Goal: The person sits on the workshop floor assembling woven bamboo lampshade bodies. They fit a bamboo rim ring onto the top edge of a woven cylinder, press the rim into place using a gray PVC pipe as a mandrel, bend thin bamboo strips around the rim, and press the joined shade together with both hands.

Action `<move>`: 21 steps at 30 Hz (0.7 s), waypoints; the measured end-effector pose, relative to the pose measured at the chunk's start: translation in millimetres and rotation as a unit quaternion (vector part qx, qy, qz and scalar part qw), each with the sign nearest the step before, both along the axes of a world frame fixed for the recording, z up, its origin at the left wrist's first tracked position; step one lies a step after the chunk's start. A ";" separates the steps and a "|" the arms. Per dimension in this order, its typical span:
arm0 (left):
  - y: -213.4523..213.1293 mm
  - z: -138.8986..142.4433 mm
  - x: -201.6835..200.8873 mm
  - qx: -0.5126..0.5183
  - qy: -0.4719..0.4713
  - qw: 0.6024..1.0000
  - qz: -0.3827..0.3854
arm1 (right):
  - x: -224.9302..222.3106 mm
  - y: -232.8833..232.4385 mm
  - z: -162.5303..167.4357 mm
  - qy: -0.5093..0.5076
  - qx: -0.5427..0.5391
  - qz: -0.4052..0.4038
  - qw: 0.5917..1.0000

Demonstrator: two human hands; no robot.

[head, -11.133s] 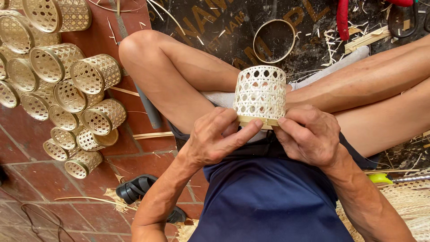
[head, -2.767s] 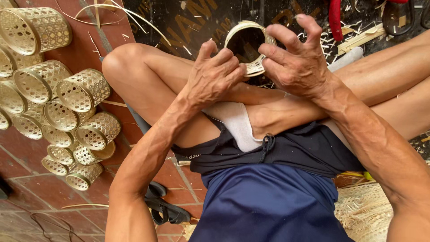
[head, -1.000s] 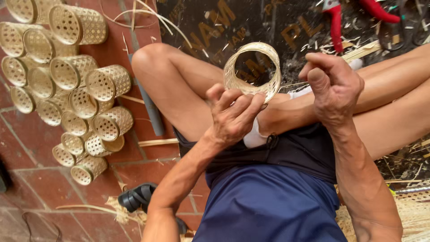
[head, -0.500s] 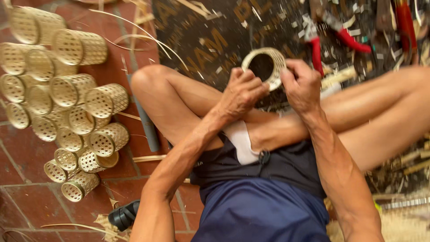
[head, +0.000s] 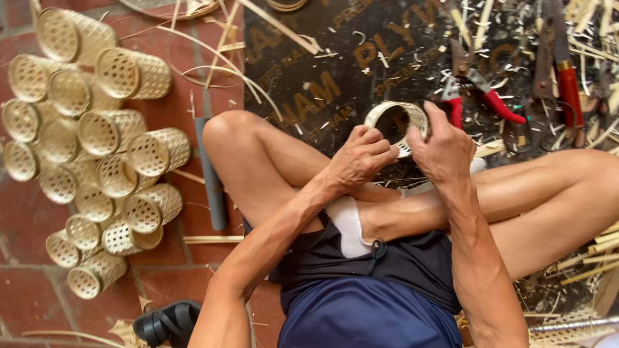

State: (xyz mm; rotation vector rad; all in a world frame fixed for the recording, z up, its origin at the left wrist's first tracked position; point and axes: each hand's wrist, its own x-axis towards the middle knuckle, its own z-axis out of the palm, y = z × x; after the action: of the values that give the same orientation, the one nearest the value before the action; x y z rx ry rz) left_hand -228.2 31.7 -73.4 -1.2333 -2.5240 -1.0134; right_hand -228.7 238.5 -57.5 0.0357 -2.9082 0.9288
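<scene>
A person is sitting cross-legged on a floor of red brick tiles (head: 26,283), and both hands are gripping a small woven bamboo ring (head: 394,121) held out above the crossed shins. The left hand (head: 360,158) is curling around the ring's near left edge, fingers closed on the rim with the knuckles facing up. The right hand (head: 443,149) is clamping the ring's right side, thumb over the top and fingers wrapped behind it, so that part of the rim is hidden.

Directly beyond the ring, a dark printed board (head: 335,71) is lying flat on the floor, and pale bamboo shavings are littering its whole surface. Just to the right of the ring, red-handled pruning shears (head: 480,93) are resting on the board, and further right of the ring another red-handled tool (head: 567,80) is lying among the scraps. Well to the left of the ring, a heap of finished woven cylinders (head: 97,148) is lying on the bricks, most on their sides with open mouths showing. Between that heap and the ring, a grey tube (head: 209,174) is lying beside the person's left knee. Loose bamboo strips (head: 225,45) are trailing over the bricks up and left of the ring. Far below and left of it, a black sandal (head: 166,322) is sitting on the floor.
</scene>
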 end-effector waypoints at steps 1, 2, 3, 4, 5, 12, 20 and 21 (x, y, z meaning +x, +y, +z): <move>1.0 -0.2 0.3 0.002 0.006 1.000 0.002 | -7.1 1.2 1.5 0.010 0.039 0.021 0.999; 2.5 0.3 0.4 0.004 0.009 1.000 0.005 | -13.9 1.5 2.5 0.016 0.077 0.042 0.996; 3.4 0.9 -0.1 -0.001 0.006 1.000 0.003 | -20.9 0.4 2.1 -0.026 0.093 0.048 0.994; 4.3 1.7 -1.2 -0.006 0.006 1.000 0.002 | -28.3 -0.8 1.0 -0.066 0.109 0.054 0.990; 5.4 2.3 -3.1 -0.012 0.009 1.000 0.002 | -34.0 -1.4 -0.2 -0.102 0.124 0.061 0.985; 3.9 2.4 -8.2 0.007 0.001 1.000 -0.009 | -39.1 -7.2 -10.9 -0.157 0.130 0.081 0.976; 9.9 10.2 2.5 -0.037 0.024 0.999 -0.006 | -31.0 -8.6 3.1 -0.143 0.138 0.077 0.977; 10.8 12.6 4.3 -0.034 0.029 0.999 -0.006 | -29.6 -8.5 6.3 -0.135 0.140 0.076 0.978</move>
State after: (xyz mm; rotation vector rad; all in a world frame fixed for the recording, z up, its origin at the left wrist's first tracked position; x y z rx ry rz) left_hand -224.0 42.5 -60.8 -1.2773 -2.5292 -0.8879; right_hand -258.3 230.1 -51.2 0.1661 -3.3087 0.5729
